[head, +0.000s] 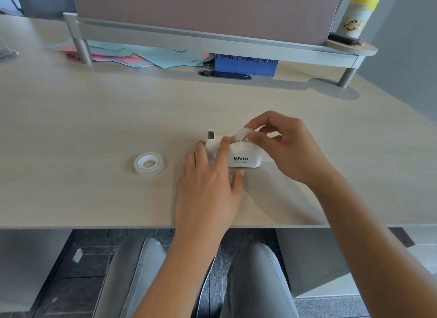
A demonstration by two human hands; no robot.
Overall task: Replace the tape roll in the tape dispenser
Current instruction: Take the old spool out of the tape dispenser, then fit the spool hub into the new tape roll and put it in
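A white tape dispenser [244, 158] marked VIVID stands on the light wooden desk [94, 128], its cutter end pointing left. My left hand [210, 173] wraps around the dispenser's left half and holds it down. My right hand [283, 147] pinches a clear tape roll [243, 134] seated in the top of the dispenser. A strip of tape runs from that roll toward the cutter. A second clear tape roll [148, 164] lies flat on the desk to the left of the dispenser, apart from both hands.
A raised shelf [212, 39] spans the back of the desk with coloured papers [146, 56] and a blue box [246, 63] under it. A yellow-lidded canister [356, 17] stands on its right end. The desk's front edge [94, 226] is near my knees.
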